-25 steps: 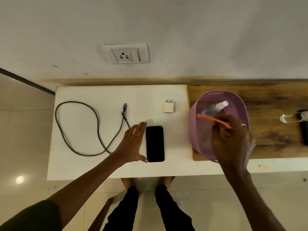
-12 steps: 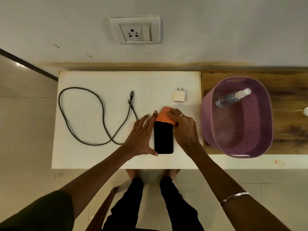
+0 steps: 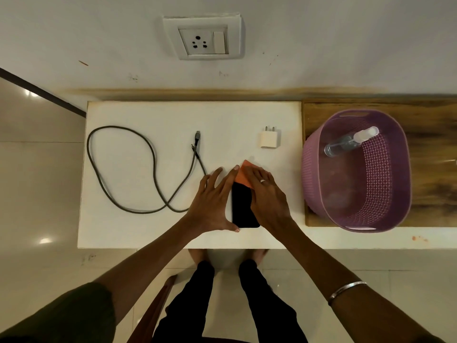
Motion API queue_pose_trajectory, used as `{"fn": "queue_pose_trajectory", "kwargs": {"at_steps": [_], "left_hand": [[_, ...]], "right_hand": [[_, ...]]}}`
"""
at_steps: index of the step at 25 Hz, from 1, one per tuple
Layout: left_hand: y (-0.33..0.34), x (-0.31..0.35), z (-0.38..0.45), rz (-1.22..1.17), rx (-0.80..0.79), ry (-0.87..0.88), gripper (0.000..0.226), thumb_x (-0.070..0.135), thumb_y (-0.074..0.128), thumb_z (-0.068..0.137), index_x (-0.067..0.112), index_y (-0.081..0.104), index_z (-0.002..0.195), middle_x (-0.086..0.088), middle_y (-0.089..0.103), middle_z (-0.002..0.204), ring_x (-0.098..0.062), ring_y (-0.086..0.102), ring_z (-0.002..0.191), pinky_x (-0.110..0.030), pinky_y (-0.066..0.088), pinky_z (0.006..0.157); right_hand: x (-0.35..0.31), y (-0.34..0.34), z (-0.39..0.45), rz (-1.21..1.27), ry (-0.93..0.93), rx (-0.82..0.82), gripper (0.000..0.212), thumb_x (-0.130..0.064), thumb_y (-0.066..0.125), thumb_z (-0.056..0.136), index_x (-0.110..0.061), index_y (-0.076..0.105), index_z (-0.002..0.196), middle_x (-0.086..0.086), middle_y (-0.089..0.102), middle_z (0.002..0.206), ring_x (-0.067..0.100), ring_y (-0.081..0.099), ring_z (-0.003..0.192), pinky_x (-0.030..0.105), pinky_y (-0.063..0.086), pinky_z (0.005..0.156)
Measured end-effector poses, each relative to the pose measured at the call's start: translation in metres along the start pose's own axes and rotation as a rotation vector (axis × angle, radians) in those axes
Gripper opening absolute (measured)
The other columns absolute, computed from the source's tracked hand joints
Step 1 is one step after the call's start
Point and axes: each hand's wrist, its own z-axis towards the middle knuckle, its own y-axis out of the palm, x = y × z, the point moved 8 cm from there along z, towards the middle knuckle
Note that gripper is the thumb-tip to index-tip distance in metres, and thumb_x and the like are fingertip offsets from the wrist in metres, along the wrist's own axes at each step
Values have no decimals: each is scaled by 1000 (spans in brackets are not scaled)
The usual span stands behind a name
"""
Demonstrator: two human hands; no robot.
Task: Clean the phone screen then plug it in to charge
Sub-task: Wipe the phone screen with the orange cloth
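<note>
A black phone [image 3: 242, 209] lies screen-up on the white table [image 3: 148, 231], near its front edge. My left hand [image 3: 212, 201] braces the phone's left side, fingers spread and thumb at its lower corner. My right hand [image 3: 267, 196] presses an orange cloth [image 3: 244, 175] flat on the phone's upper end. A grey charging cable [image 3: 128, 167] lies looped on the table's left, its plug [image 3: 197, 137] pointing away from me. A white charger adapter [image 3: 270, 141] sits behind the phone. A wall socket [image 3: 202, 38] with a switch is above the table.
A purple perforated basket [image 3: 385, 184] stands on a wooden board [image 3: 432, 149] at the right, with a clear spray bottle [image 3: 351, 142] leaning inside. Bare tabletop lies between the cable and the adapter. My legs and feet are below the table's front edge.
My right hand brought the orange cloth out of the basket onto the phone's top end. My left hand stayed at the phone's left side. The view shifted closer to the table.
</note>
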Motion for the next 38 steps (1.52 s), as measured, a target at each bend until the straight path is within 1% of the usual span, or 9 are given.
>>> {"fn": "queue_pose_trajectory", "kwargs": {"at_steps": [3,8,12,17,21,27,33,36,38], "left_hand": [[-2,0,1,-5,18,5,155,88,72,39,20,2,159,-1,10,167,-34,17,152,-52,17,121],[-2,-1,1,-15,17,5,155,88,72,40,19,1,160,-3,13,167,-34,19,152,-53,18,121],[-1,-3,1,-8,-10,-10,156,89,71,41,19,-2,160,-3,11,168,-33,16,153,-53,17,122],[-1,-4,1,-5,-17,-34,158,91,70,40,19,-4,160,-4,12,168,-30,13,154,-52,16,122],[-2,-4,1,3,0,-30,159,93,69,40,18,-4,160,-5,14,168,-30,15,154,-51,17,122],[-2,-6,0,-15,9,-13,158,98,61,41,19,-5,161,-3,11,169,-28,12,155,-50,14,124],[-2,-6,0,-33,15,6,153,97,60,45,18,-2,161,-2,12,169,-28,12,155,-49,14,124],[-2,-7,0,-33,22,17,153,90,70,46,18,-1,161,-1,10,168,-30,13,154,-47,12,122],[-1,-8,0,-15,26,32,150,82,76,50,16,-1,161,-2,9,169,-31,14,154,-49,14,122]], "right_hand": [[3,10,-7,-74,-64,-45,77,-41,54,94,-13,13,154,2,14,161,24,10,149,34,20,117],[-2,8,-37,-136,-177,3,83,-33,70,83,-6,28,150,9,29,156,30,22,144,42,36,109],[4,12,-64,-113,-115,56,81,-5,75,79,-11,33,149,5,31,155,29,24,142,42,48,98],[8,34,-95,-130,-101,-44,87,-8,75,80,-13,25,151,2,19,160,27,15,147,45,37,110],[13,47,-118,-95,-58,-95,89,-15,73,84,-17,17,153,-2,12,162,23,9,149,49,37,110],[1,48,-133,-11,12,8,89,-14,77,78,-15,26,151,0,24,157,26,26,141,44,39,101],[-13,55,-132,114,80,84,77,-10,71,84,-13,29,149,2,28,155,27,27,141,46,37,104],[-20,65,-130,114,25,43,80,-11,70,83,-16,25,149,-1,27,155,29,30,140,50,39,103],[-21,69,-128,105,28,7,81,-14,69,84,-18,23,150,-4,29,153,31,42,135,48,44,100]]}}
